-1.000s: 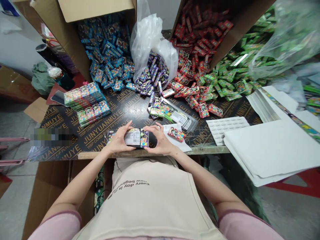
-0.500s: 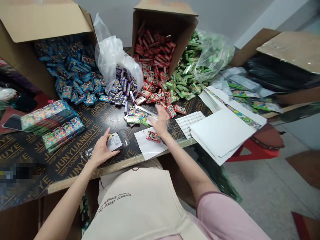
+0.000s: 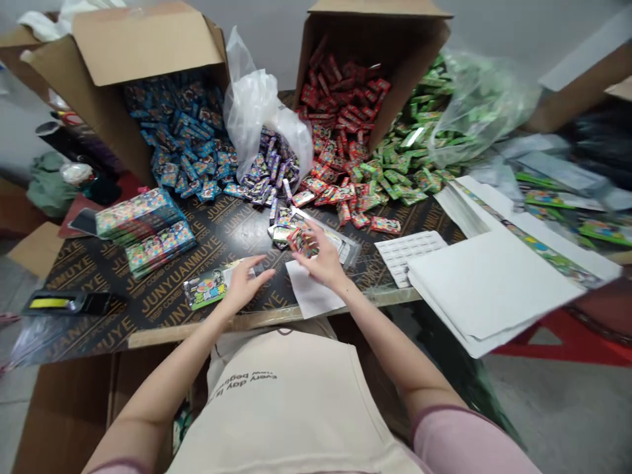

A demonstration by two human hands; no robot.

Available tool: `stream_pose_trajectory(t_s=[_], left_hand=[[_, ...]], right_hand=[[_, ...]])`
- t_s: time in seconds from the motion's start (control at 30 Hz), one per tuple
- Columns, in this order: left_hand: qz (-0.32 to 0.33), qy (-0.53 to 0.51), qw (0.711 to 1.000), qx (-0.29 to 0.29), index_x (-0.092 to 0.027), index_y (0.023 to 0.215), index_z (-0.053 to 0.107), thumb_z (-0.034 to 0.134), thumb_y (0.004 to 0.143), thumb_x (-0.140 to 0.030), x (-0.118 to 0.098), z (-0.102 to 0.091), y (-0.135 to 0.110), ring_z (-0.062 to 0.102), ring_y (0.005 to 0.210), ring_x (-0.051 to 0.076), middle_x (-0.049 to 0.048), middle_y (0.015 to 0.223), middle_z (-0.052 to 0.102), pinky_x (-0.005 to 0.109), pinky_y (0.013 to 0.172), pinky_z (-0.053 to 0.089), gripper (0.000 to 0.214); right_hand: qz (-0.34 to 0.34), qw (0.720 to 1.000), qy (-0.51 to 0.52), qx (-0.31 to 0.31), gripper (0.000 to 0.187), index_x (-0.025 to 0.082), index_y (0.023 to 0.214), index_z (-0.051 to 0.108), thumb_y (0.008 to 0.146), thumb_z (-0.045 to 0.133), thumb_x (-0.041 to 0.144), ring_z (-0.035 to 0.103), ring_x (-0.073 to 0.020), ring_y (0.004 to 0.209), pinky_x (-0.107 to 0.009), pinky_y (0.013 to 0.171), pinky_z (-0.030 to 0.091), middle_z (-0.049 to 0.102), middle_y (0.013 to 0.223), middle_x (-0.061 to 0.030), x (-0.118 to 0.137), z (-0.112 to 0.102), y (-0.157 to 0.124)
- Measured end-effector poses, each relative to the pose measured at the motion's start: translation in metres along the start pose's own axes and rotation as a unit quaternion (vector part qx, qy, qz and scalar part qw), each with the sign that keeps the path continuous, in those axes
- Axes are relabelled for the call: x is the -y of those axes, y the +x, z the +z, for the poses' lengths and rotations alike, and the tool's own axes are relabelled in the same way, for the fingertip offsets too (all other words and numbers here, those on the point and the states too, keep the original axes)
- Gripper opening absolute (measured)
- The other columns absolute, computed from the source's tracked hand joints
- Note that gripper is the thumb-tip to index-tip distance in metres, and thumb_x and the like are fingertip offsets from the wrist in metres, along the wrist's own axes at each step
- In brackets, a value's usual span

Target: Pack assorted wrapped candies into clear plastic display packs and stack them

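My right hand (image 3: pixel 323 260) pinches a small red printed packet (image 3: pixel 302 242), held over the near end of a small group of mixed packets (image 3: pixel 280 232). Under that hand lies a white sheet of paper (image 3: pixel 311 293) at the table's front edge. To its left, my left hand (image 3: pixel 243 284) rests low over the table with thumb and fingers apart. Beside and partly under it is a flat green-and-black printed package (image 3: pixel 206 289) with cartoon pictures. A clear plastic sleeve (image 3: pixel 348 250) lies just right of my right hand.
Cartons of blue packets (image 3: pixel 182 145) and red packets (image 3: pixel 340 99) stand at the back, with purple packets (image 3: pixel 271 161) and green packets (image 3: pixel 409 158) heaped nearby. Stacked printed packs (image 3: pixel 148 227) are left; white cards (image 3: pixel 454 283) and a label sheet (image 3: pixel 409 253) are right.
The red packet that lay on the white paper is now in my right hand. My left hand has opened near the package, whose green printed part now shows. The view has turned left.
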State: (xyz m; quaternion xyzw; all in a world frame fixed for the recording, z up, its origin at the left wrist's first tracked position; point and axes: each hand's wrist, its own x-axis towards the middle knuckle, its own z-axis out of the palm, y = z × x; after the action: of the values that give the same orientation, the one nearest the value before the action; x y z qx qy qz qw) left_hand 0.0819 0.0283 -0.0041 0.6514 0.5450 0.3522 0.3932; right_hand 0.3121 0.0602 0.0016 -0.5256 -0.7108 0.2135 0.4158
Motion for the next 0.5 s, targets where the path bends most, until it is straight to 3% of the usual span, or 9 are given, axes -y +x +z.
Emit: stream_pose_trajectory(t_s=[0.1, 0.23, 0.3, 0.37, 0.43, 0.5], left_hand=[[-0.073, -0.185, 0.98, 0.016, -0.015, 0.085, 0.07, 0.061, 0.079, -0.051, -0.015, 0.013, 0.007, 0.063, 0.078, 0.02, 0.0051, 0.082, 0.071, 0.032, 0.077, 0.048, 0.038], [-0.16, -0.285, 0.945, -0.009, -0.014, 0.061, 0.064, 0.067, 0.071, -0.05, -0.012, 0.004, 0.006, 0.054, 0.057, 0.013, -0.0003, 0.057, 0.059, 0.026, 0.062, 0.044, 0.037], [-0.19, -0.307, 0.932, 0.018, -0.014, 0.062, 0.064, 0.07, 0.067, -0.049, -0.008, -0.003, 0.003, 0.055, 0.057, 0.013, 0.0003, 0.058, 0.06, 0.026, 0.062, 0.044, 0.036], [-0.196, -0.302, 0.931, 0.063, -0.012, 0.067, 0.067, 0.068, 0.069, -0.051, -0.006, -0.01, 0.0, 0.058, 0.06, 0.015, 0.0027, 0.062, 0.064, 0.029, 0.065, 0.046, 0.039], [-0.164, -0.251, 0.949, 0.097, -0.011, 0.077, 0.07, 0.06, 0.076, -0.056, -0.001, -0.018, -0.002, 0.062, 0.069, 0.019, 0.0068, 0.072, 0.068, 0.033, 0.071, 0.048, 0.046], [-0.09, -0.121, 0.985, 0.088, -0.012, 0.095, 0.071, 0.056, 0.08, -0.057, 0.008, -0.029, -0.002, 0.063, 0.088, 0.024, 0.0109, 0.093, 0.071, 0.038, 0.085, 0.047, 0.049]], right_hand=[[-0.049, 0.996, 0.052, 0.052, 0.079, 0.028, 0.147, 0.03, 0.078, 0.069, 0.03, 0.058, -0.0262, 0.114, -0.043, 0.095, 0.05, 0.056, 0.131, -0.0091, 0.036, 0.03, -0.016], [-0.096, 0.981, 0.087, 0.141, 0.096, 0.026, 0.148, 0.028, 0.068, 0.079, 0.044, 0.041, -0.032, 0.134, -0.052, 0.108, 0.038, 0.04, 0.147, -0.0128, 0.044, 0.032, -0.019], [-0.125, 0.97, 0.087, 0.188, 0.097, 0.026, 0.148, 0.028, 0.067, 0.079, 0.045, 0.034, -0.0328, 0.138, -0.054, 0.111, 0.032, 0.034, 0.151, -0.0128, 0.044, 0.027, -0.017], [-0.148, 0.964, 0.084, 0.205, 0.088, 0.027, 0.146, 0.03, 0.071, 0.075, 0.039, 0.038, -0.0309, 0.134, -0.052, 0.109, 0.033, 0.042, 0.145, -0.0114, 0.045, 0.023, -0.017], [-0.162, 0.966, 0.074, 0.189, 0.082, 0.027, 0.144, 0.034, 0.071, 0.073, 0.034, 0.047, -0.0293, 0.125, -0.049, 0.105, 0.037, 0.052, 0.135, -0.0099, 0.045, 0.023, -0.017], [-0.163, 0.974, 0.042, 0.154, 0.081, 0.026, 0.14, 0.039, 0.068, 0.073, 0.033, 0.052, -0.0298, 0.117, -0.049, 0.1, 0.039, 0.056, 0.128, -0.0092, 0.04, 0.025, -0.017]])
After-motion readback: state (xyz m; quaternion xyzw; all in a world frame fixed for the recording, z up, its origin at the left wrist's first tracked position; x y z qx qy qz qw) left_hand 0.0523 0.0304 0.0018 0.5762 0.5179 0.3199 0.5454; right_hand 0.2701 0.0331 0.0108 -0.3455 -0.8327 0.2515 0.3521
